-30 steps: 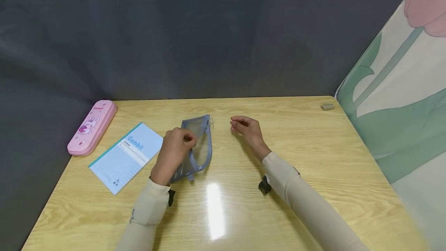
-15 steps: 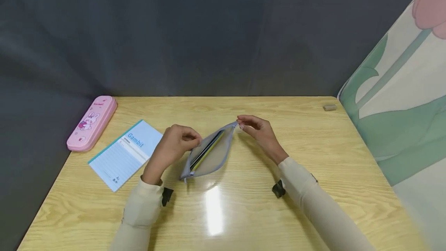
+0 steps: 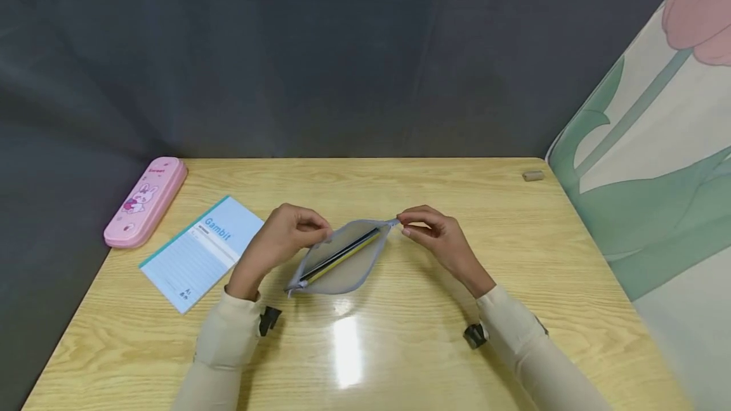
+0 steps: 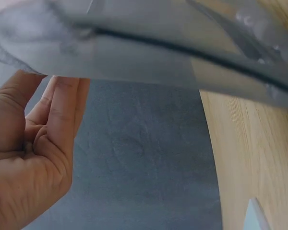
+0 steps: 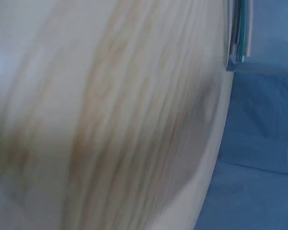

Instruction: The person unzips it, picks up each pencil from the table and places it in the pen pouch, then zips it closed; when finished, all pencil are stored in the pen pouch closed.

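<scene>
A translucent zip pencil pouch [image 3: 356, 270] with a blue-grey edge is held up over the table, its mouth gaping. Inside lie a few long, slim items, one dark and one yellow-edged pencil-like stick [image 3: 341, 259]. My left hand [image 3: 283, 240] pinches the pouch's far rim between thumb and fingers. With its thumb and fingertips, my right hand [image 3: 442, 240] grips the tab at the pouch's right end. Close up, the left wrist view shows the pouch wall [image 4: 144, 62] above the fingers. Only a sliver of the right hand appears in the right wrist view.
Left of the pouch lies a light blue notebook [image 3: 200, 255] on the wooden table [image 3: 457, 366]. A pink pencil case [image 3: 145, 202] sits at the far left corner. Near the far right corner is a small grey-brown object [image 3: 533, 176]. A dark curtain [image 3: 365, 56] hangs behind.
My right hand has taken hold of the pouch's end and moved right and nearer. The pouch has lifted and swung crosswise, its mouth spreading to show the items inside.
</scene>
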A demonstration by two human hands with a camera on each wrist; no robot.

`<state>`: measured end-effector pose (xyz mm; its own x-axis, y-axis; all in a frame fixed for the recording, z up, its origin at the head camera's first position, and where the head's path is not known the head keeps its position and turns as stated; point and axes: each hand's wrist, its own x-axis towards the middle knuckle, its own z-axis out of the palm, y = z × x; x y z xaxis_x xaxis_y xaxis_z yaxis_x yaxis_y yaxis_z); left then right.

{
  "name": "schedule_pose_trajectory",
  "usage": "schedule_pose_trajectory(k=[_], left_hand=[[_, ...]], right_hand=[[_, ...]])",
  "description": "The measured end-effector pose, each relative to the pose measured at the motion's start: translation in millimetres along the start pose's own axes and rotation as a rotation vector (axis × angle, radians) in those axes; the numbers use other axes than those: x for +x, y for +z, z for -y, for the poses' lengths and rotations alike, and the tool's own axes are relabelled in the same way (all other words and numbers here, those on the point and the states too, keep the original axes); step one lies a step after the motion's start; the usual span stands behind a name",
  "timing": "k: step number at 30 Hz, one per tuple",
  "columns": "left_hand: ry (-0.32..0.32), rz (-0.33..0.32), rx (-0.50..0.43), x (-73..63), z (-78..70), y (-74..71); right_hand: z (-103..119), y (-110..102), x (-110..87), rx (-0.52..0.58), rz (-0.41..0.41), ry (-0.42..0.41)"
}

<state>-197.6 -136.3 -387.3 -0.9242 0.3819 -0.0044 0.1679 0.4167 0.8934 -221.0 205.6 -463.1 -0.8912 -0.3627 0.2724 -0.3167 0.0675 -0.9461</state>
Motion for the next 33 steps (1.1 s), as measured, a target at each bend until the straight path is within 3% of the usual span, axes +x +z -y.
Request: schedule_pose_trajectory(k=[12,25,33], left_hand=[[0.003,0.040,-0.062,1.0,-3.1,-2.8],[0.003,0.074,-0.097,2.2,0.4,-1.1],[0.010,0.060,-0.113,5.1,6.5,2.5]], right_hand=[[0.3,4.3,-2.2,-0.040,-0.047,-0.066],[-0.5,5.9,-0.4,-0.012,-0.010,-0.036],[3.9,3.6,-8.7,-0.091,-0.056,-0.010]])
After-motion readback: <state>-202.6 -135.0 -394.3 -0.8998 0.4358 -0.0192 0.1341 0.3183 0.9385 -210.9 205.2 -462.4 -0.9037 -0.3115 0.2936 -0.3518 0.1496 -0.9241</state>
